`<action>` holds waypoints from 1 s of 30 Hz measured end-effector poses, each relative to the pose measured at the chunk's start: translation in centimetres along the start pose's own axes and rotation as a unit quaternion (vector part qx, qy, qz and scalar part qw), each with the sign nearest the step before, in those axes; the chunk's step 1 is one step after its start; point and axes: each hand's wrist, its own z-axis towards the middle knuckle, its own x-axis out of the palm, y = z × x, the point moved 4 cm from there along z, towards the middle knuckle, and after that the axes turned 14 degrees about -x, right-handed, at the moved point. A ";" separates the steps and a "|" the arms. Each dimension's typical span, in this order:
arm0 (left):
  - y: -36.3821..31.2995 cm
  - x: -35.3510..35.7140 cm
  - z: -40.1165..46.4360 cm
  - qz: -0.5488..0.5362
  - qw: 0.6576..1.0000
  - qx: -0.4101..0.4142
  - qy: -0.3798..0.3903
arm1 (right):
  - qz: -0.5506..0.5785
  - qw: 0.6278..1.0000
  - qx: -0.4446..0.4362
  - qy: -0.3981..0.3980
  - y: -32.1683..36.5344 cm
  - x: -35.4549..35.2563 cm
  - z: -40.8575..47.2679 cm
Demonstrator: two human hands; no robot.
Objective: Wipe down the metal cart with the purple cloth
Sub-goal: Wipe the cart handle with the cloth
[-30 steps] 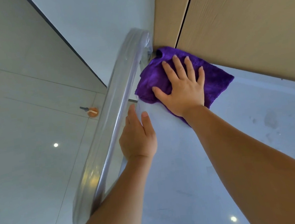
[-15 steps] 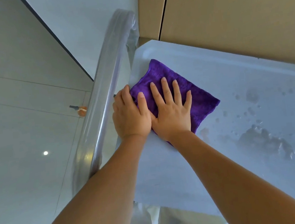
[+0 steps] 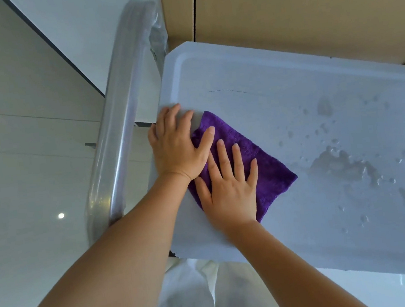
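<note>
The purple cloth (image 3: 262, 169) lies flat near the left edge of the metal cart (image 3: 291, 96) top, wet patches (image 3: 343, 164) to its right. The right hand (image 3: 229, 191) presses it with spread fingers; the left hand (image 3: 178, 148) lies flat at the rim beside the handle (image 3: 119, 127), thumb on cloth. Since half a second ago, both have slid nearer.

Count: 1 folded purple microfibre cloth (image 3: 253, 157), 1 pale metal cart top w/ raised rim (image 3: 275, 73), 1 plastic-wrapped curved steel cart handle (image 3: 124, 106). 2 bare hands: left hand (image 3: 178, 148), right hand (image 3: 229, 191), both flat. 2 tan wood-grain wall panels (image 3: 306, 8) w/ 1 dark seam between; water drops on cart too many to count.
</note>
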 end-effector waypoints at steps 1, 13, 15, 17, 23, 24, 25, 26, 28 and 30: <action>0.1 0.1 0.1 0.006 1.000 0.002 0.005 | 0.003 1.000 0.011 0.001 0.2 0.1 -0.7; -0.8 1.3 -0.1 0.094 0.992 0.075 0.036 | 0.017 0.999 -0.033 0.039 0.5 0.0 -6.0; -1.2 1.5 -0.2 0.065 0.990 0.120 0.037 | 0.013 0.997 -0.069 0.043 -0.6 -0.2 -5.4; -1.5 1.6 -0.3 0.042 0.987 0.150 0.048 | 0.013 0.993 -0.111 0.043 -1.9 -0.4 -5.0; -1.6 1.7 -1.4 0.038 0.981 0.185 0.036 | 0.021 0.974 -0.224 0.036 -5.3 -1.0 -4.2; -1.6 1.6 -1.4 0.041 0.981 0.185 0.029 | 0.020 0.971 -0.236 0.037 -5.8 -1.1 -3.9; -1.6 1.6 -1.5 0.046 0.981 0.185 0.021 | 0.020 0.969 -0.244 0.038 -6.3 -1.1 -3.5; -1.6 1.6 -1.6 0.051 0.981 0.185 0.013 | 0.020 0.967 -0.251 0.038 -6.8 -1.2 -3.0; -1.6 1.6 -1.6 0.056 0.982 0.182 0.005 | 0.021 0.966 -0.256 0.040 -7.7 -1.5 -2.0; -1.6 1.7 -1.7 0.058 0.983 0.174 0.011 | 0.022 0.966 -0.253 0.042 -8.7 -1.6 -0.9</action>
